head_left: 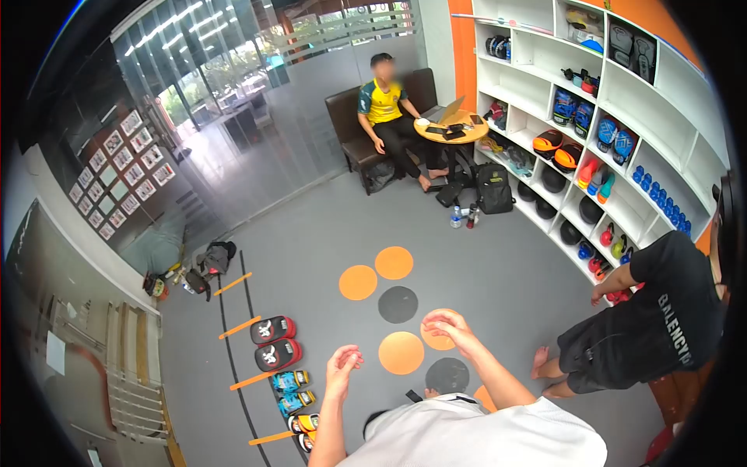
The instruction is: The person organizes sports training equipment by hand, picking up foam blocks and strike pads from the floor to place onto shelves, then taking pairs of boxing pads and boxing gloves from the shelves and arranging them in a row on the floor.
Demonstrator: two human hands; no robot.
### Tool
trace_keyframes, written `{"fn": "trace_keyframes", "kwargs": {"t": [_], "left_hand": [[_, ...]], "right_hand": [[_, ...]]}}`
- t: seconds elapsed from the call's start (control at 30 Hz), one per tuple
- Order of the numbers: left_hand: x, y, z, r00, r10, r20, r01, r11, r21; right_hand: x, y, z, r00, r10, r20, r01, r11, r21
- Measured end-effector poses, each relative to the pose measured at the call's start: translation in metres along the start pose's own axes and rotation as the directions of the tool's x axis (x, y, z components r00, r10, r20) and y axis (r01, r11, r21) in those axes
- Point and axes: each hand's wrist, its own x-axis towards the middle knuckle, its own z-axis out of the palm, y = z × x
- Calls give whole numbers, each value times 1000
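Observation:
Both my hands are raised in front of my white shirt (467, 432), above the grey floor. My left hand (342, 364) is loosely curled, with its fingers bent inward and nothing visible in it. Nearest below it are red and black strike pads (278, 355) on the floor to its left. My right hand (453, 330) holds nothing; its fingers stretch out to the left, a little apart. Behind it in view lies an orange floor circle (436, 336), partly covered by the hand. Another orange circle (401, 353) shows between my two hands.
Blue gloves (292, 381) and yellow-orange gloves (303, 423) lie left, beside floor strips. A person in black (661, 311) stands at right. Another person in yellow (383, 105) sits by a round table (459, 135). White shelves (537, 58) hold gear. Bottles (456, 217) and a backpack (494, 187) stand behind.

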Motion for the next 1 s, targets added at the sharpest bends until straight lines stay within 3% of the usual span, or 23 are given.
{"fn": "trace_keyframes", "kwargs": {"t": [0.17, 0.4, 0.7, 1.0], "left_hand": [[84, 4, 71, 983, -70, 169, 74, 997, -13], [233, 8, 133, 908, -120, 402, 110, 993, 47], [444, 49, 155, 818, -122, 563, 63, 990, 123], [589, 59, 167, 754, -245, 610, 108, 961, 254]], "right_hand": [[27, -30, -46, 996, -88, -21, 89, 993, 83], [82, -38, -111, 965, -127, -231, 145, 987, 66], [221, -81, -163, 781, -189, -595, 282, 957, 66], [306, -91, -206, 665, -2, -746, 172, 974, 151]]}}
